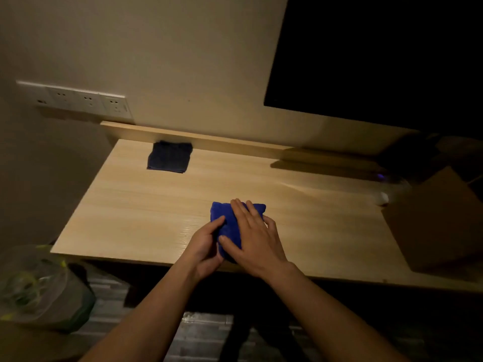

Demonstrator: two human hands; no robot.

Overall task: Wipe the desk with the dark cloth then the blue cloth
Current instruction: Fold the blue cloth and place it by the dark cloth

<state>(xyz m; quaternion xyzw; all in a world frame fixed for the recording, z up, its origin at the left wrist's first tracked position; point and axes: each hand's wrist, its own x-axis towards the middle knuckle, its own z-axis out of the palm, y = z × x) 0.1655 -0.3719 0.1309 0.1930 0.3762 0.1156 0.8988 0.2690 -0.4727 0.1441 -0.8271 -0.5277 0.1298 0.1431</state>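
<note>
The blue cloth point(227, 218) lies folded near the front middle of the light wooden desk point(136, 210). My right hand point(254, 231) rests flat on top of it, fingers spread and pointing away from me. My left hand point(206, 244) grips the cloth's near left edge, thumb on top. The dark cloth point(169, 157) sits folded at the back left of the desk, against the raised back ledge, apart from both hands.
A brown cardboard box point(439, 226) stands on the desk's right end. A black screen point(379, 56) hangs on the wall above. White wall sockets point(86, 100) are at the left. A plastic-lined bin point(39, 288) stands on the floor at the lower left.
</note>
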